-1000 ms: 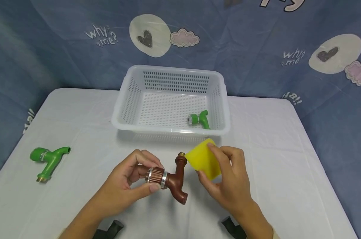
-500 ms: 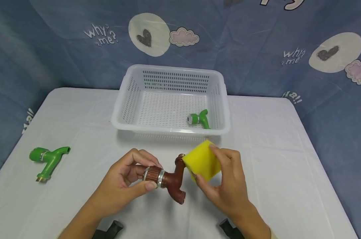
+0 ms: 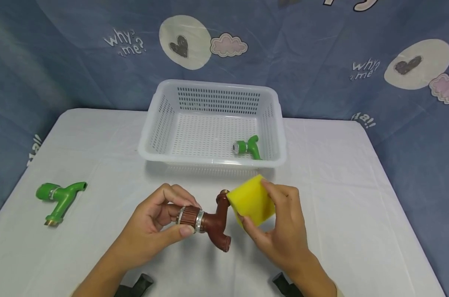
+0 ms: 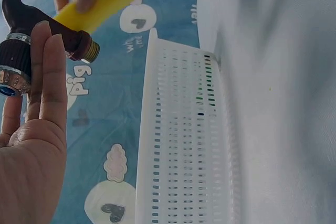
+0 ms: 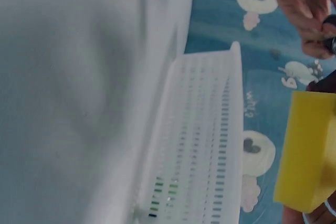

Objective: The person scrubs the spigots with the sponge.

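Observation:
My left hand (image 3: 154, 227) holds a brown faucet (image 3: 218, 222) by its ribbed knob, thumb below and fingers above. The faucet's brass-threaded end (image 4: 92, 52) points away from me, and its curved spout faces toward me. In my right hand (image 3: 284, 225) a yellow sponge (image 3: 251, 200) is pinched between thumb and fingers. One edge of the sponge lies right at the faucet's neck, just below the threaded end. From the left wrist, the sponge (image 4: 100, 3) shows behind the faucet body. In the right wrist view the sponge (image 5: 304, 150) hides most of the right hand.
A white perforated basket (image 3: 209, 161) stands at the back of the white-covered table, with a green faucet (image 3: 248, 147) inside it. Another green faucet (image 3: 61, 200) lies on the left of the table. Two black objects (image 3: 135, 286) show at the front edge. A blue patterned cloth hangs behind.
The right hand and sponge have shifted slightly left, bringing the sponge closer against the faucet's neck. The left hand and faucet have also drifted a little left.

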Tool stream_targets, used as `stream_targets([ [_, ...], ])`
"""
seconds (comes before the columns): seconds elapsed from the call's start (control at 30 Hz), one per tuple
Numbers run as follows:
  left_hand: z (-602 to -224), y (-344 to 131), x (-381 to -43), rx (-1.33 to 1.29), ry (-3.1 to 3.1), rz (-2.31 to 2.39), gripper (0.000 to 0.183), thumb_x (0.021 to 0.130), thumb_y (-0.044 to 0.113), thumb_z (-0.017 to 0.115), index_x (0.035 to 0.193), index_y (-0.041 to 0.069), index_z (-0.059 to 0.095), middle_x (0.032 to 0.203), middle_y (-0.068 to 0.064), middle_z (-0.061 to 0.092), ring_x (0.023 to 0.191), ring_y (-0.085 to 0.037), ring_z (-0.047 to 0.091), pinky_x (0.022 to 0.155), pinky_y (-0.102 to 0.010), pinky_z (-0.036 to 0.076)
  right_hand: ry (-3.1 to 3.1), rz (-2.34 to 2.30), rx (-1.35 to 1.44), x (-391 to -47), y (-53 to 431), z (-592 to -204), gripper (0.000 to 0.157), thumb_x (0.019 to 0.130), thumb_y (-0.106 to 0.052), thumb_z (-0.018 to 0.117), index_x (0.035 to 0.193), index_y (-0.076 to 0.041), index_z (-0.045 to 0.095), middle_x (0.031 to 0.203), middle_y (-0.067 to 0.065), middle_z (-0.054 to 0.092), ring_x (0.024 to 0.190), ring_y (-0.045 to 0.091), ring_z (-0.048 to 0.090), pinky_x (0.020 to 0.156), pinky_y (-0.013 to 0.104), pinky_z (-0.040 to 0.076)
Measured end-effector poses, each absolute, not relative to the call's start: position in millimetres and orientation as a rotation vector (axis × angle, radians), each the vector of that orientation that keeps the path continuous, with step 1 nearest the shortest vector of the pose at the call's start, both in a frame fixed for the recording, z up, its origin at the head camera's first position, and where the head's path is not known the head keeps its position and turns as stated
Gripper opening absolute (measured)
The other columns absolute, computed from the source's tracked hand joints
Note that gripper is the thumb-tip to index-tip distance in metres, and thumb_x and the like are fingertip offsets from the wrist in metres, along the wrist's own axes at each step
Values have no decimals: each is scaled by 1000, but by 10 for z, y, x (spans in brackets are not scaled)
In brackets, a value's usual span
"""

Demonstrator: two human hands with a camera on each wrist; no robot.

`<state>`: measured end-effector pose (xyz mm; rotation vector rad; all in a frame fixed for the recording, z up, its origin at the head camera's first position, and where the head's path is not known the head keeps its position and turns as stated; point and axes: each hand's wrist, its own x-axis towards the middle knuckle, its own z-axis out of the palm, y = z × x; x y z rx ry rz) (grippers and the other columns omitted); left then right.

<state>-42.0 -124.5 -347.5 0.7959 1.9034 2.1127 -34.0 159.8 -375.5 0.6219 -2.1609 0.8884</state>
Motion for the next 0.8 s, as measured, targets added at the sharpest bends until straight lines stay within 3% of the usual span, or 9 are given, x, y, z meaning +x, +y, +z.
stream_targets([
  [0.17,-3472,-1250,-428,819,1903,2126,39,86,-21,70,113,1,55,116,-20,60,93,-28,70,78,-33,62,-2163,916,604,-356,1630,-3723,62,100,-40,66,135,11,55,111,27,56,99,35,56,85,26,49],
  [0.37,-3459,-1254,-429,808,1924,2123,39,86,-21,72,113,1,56,115,-18,62,96,-28,69,80,-34,62,-2013,1033,808,-309,1557,-3631,56,101,-35,66,126,14,57,108,27,55,98,34,54,93,25,49],
  [0.8,-3470,-1268,-434,853,1923,2132,41,84,-22,72,113,1,55,116,-19,61,98,-27,68,80,-34,62,-2075,1068,747,-321,1530,-3706,58,101,-38,67,127,13,58,109,24,55,95,31,54,85,24,48],
])
